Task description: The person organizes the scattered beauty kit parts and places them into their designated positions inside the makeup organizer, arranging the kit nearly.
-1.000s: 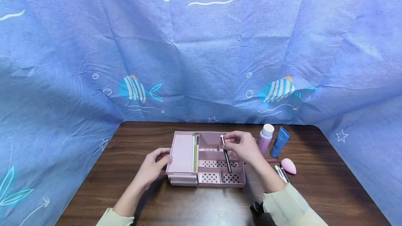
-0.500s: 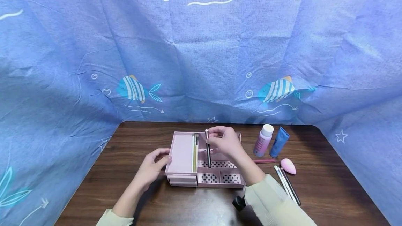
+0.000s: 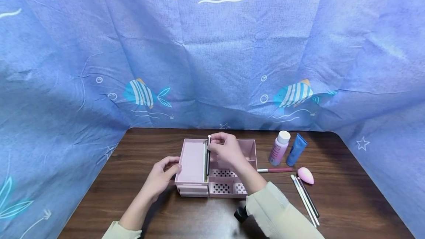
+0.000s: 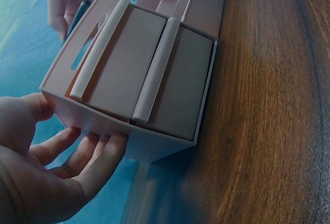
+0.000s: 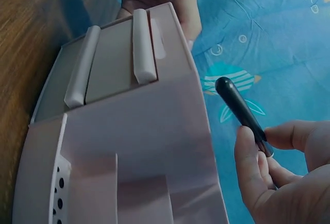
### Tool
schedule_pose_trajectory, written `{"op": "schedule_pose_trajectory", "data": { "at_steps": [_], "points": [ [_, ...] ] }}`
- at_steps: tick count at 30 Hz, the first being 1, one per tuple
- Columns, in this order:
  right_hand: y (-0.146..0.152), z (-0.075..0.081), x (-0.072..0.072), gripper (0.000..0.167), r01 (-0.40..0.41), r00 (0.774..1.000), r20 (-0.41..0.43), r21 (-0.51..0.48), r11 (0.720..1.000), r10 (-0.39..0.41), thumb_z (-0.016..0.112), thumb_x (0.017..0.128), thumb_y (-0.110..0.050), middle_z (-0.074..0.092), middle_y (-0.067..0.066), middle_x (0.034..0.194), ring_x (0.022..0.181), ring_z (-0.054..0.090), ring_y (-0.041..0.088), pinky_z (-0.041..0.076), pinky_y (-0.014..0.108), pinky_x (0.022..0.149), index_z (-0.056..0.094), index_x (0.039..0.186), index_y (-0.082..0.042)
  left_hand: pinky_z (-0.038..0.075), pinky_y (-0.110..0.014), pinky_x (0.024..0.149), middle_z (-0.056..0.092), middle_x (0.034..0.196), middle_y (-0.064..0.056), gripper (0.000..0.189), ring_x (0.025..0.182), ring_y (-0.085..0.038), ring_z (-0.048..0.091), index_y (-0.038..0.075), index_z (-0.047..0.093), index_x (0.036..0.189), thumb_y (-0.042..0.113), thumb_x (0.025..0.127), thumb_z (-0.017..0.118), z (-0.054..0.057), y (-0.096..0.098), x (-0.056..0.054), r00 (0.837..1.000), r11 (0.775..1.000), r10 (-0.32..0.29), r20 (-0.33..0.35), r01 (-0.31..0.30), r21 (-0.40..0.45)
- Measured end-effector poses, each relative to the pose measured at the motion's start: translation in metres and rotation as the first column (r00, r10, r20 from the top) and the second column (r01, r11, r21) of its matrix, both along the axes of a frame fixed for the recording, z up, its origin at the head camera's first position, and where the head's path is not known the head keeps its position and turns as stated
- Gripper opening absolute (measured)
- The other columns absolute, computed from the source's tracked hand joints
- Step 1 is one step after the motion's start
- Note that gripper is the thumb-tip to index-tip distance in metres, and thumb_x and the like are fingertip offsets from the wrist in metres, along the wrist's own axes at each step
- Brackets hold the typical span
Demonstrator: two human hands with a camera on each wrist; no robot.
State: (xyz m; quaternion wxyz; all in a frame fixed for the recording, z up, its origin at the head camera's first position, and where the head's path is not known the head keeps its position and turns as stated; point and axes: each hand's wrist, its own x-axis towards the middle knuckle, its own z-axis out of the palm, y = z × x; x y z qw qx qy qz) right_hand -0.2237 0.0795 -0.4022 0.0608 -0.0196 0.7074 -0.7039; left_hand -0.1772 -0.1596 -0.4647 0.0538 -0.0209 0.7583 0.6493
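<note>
A pink makeup organizer (image 3: 190, 161) stands on the table, with two drawers (image 4: 124, 54) facing front at its left end. My left hand (image 3: 162, 177) holds its left side, thumb at the top edge and fingertips against the outer wall. Between thumb and fingers my right hand (image 3: 229, 152) pinches a black-handled makeup brush (image 3: 208, 161). The brush is close over the narrow slot beside the flat top, where several slim brushes (image 3: 204, 150) lie, partly hidden by it. In the right wrist view the dark handle (image 5: 240, 105) points away from the fingers, beside the organizer's edge.
Right of the organizer stand a pink bottle (image 3: 279, 150) with a white cap and a blue tube (image 3: 296, 150). A red-handled brush (image 3: 279, 170), a pink sponge (image 3: 305, 176) and several brushes (image 3: 307, 200) lie nearby. A patterned blue cloth (image 3: 212, 65) hangs behind the table.
My right hand has moved left with the black brush, from over the right compartments to the slot of brushes. The brush is now closer to parallel with the slot. The left hand stays put.
</note>
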Motion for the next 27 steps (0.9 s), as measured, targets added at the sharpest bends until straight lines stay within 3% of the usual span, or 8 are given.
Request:
{"op": "schedule_pose_trajectory", "data": {
  "at_steps": [7,12,17,21,24,27],
  "points": [
    [-0.013,-0.003,-0.003,0.040,-0.017,1.000,0.016,-0.057,0.998,0.018,0.069,0.081,0.011,0.070,0.015,0.094,0.064,0.064,0.017,0.064,0.037,0.055,0.063,0.121,0.008,0.065,-0.036,0.068,0.064,0.112,-0.018,0.034,0.089,-0.018,0.064,-0.002,0.062,0.131,0.009,0.099,0.063,0.001,0.000,0.000,1.000,1.000,0.001,-0.003,-0.001,-0.005],
    [-0.020,-0.006,-0.005,0.038,-0.015,1.000,-0.011,0.057,0.998,0.016,0.074,0.080,0.007,0.074,0.016,0.092,0.062,0.069,0.019,0.063,0.037,0.053,0.065,0.117,0.006,0.065,-0.037,0.069,0.065,0.114,-0.019,0.035,0.090,-0.019,0.065,-0.002,0.061,0.132,0.009,0.099,0.064,0.001,0.000,0.001,1.000,1.000,0.000,0.002,0.000,0.000],
    [-0.024,-0.007,-0.007,0.034,-0.008,0.999,-0.036,0.220,0.975,0.016,0.079,0.080,-0.001,0.077,0.011,0.090,0.063,0.072,0.017,0.063,0.042,0.054,0.069,0.113,0.000,0.065,-0.037,0.069,0.065,0.115,-0.019,0.035,0.090,-0.019,0.065,-0.003,0.061,0.132,0.009,0.099,0.063,0.002,-0.002,0.001,1.000,1.000,0.003,0.005,-0.003,0.006],
    [-0.027,-0.010,-0.009,0.033,0.023,0.992,-0.121,0.366,0.930,0.023,0.081,0.079,-0.008,0.078,0.004,0.085,0.063,0.070,0.011,0.061,0.034,0.058,0.071,0.111,-0.005,0.065,-0.038,0.070,0.065,0.114,-0.019,0.035,0.089,-0.019,0.065,-0.003,0.061,0.132,0.009,0.099,0.063,0.001,-0.002,0.000,1.000,1.000,0.003,0.005,-0.003,0.005],
    [-0.030,-0.013,-0.010,0.032,0.075,0.978,-0.205,0.478,0.875,0.028,0.083,0.079,-0.014,0.076,-0.003,0.082,0.068,0.067,0.008,0.055,0.027,0.065,0.073,0.109,-0.010,0.065,-0.038,0.070,0.065,0.114,-0.019,0.034,0.090,-0.019,0.065,-0.003,0.061,0.132,0.008,0.099,0.063,0.000,-0.001,0.000,1.000,1.000,-0.002,0.002,0.002,0.007],
    [-0.034,-0.017,-0.009,0.030,0.128,0.966,-0.257,0.560,0.819,0.025,0.083,0.078,-0.018,0.074,-0.009,0.082,0.075,0.064,0.009,0.054,0.030,0.071,0.073,0.107,-0.016,0.065,-0.039,0.069,0.065,0.114,-0.019,0.034,0.090,-0.019,0.065,-0.003,0.061,0.132,0.007,0.099,0.062,-0.001,0.000,-0.001,1.000,1.000,-0.010,-0.002,0.010,0.015]
  ]
}}
